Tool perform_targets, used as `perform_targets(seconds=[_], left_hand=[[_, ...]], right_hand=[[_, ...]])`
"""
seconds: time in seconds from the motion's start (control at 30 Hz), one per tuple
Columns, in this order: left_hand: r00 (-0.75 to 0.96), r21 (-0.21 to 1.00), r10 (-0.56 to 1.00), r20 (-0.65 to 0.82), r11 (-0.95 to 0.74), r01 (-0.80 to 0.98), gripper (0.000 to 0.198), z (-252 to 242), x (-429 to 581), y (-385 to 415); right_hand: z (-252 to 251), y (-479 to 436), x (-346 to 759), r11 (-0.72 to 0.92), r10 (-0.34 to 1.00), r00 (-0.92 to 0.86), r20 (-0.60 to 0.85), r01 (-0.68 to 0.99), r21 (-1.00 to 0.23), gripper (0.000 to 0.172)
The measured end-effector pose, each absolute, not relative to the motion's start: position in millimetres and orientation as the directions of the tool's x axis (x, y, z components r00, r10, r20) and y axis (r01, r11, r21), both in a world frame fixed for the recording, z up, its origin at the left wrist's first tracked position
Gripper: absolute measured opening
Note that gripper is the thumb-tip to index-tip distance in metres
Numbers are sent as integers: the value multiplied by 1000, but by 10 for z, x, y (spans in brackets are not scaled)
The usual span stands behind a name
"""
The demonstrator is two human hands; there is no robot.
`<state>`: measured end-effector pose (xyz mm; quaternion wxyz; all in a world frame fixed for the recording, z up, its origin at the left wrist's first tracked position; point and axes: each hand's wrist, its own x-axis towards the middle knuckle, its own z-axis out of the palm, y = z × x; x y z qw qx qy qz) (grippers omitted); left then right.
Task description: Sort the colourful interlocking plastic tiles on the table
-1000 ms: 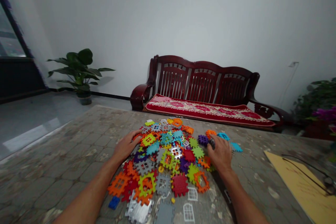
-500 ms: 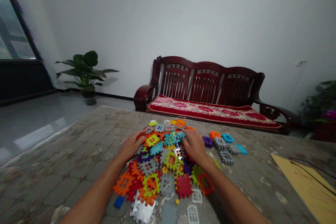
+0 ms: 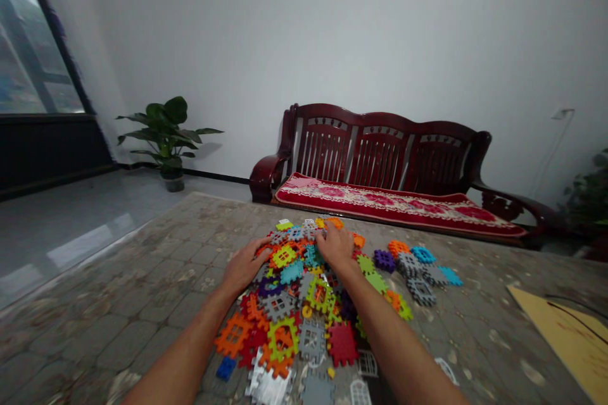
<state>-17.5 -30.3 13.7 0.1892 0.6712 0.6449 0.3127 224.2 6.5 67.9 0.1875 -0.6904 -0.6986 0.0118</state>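
Observation:
A heap of colourful interlocking plastic pieces lies on the patterned cloth, with a yellow piece (image 3: 284, 256), a red square piece (image 3: 342, 343) and a grey window piece (image 3: 312, 339) among them. At the heap's left edge rests my left hand (image 3: 244, 266), its fingers apart and touching the pieces, holding nothing. My right hand (image 3: 336, 245) reaches over the upper right part of the heap; its fingertips are over the pieces, and what they may hold is hidden. A smaller group with a purple piece (image 3: 384, 260) and a grey piece (image 3: 421, 292) lies to the right.
The patterned cloth (image 3: 156, 266) covers the table. A yellow board (image 3: 560, 335) with dark cords lies at the right. Beyond the table stand a dark red wooden bench (image 3: 380, 145) with a red floral cover (image 3: 399, 204) and a potted plant (image 3: 166, 133).
My right hand has moved inward and away from me over the heap, uncovering green pieces on the right side. The left hand stays at the left edge. The view has shifted slightly.

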Motion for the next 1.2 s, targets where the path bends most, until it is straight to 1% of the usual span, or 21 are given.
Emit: perform_targets(seconds=[0.2,0.37,0.43,0.53,0.57,0.63,0.7,0.73,0.83,0.97,1.2], left_hand=[[-43,670,981,192,-99,736,49,138,-167,-310],[-29,667,979,203,-116,736,49,114,-179,-295],[-28,664,980,197,-113,739,50,105,-184,-288],[-27,663,982,185,-104,742,51,102,-186,-286],[-26,663,982,186,-106,741,50,104,-186,-287],[-24,666,981,190,-111,738,50,112,-184,-293],[-29,667,981,192,-109,737,50,122,-181,-298],[-31,666,981,191,-106,738,50,127,-181,-301],[-28,665,982,187,-106,739,50,141,-179,-307],[-23,673,983,180,-106,732,50,157,-174,-315],[-28,667,981,194,-111,737,50,126,-184,-299]], right_hand=[[642,69,2322,3,976,83,202,918,-396,46],[629,6,2459,25,971,86,221,890,-456,44],[627,-10,2493,50,964,76,254,889,-455,41],[642,4,2491,158,957,-30,289,888,-433,41],[651,18,2476,196,955,-75,285,884,-425,44],[669,51,2434,253,951,-150,269,880,-402,55],[677,85,2394,278,949,-195,249,887,-368,64],[675,99,2380,279,950,-204,234,893,-353,65],[655,128,2371,255,961,-198,193,907,-337,62],[648,96,2421,290,949,-216,228,884,-367,58],[629,-129,2768,353,919,-196,344,798,-489,65]])
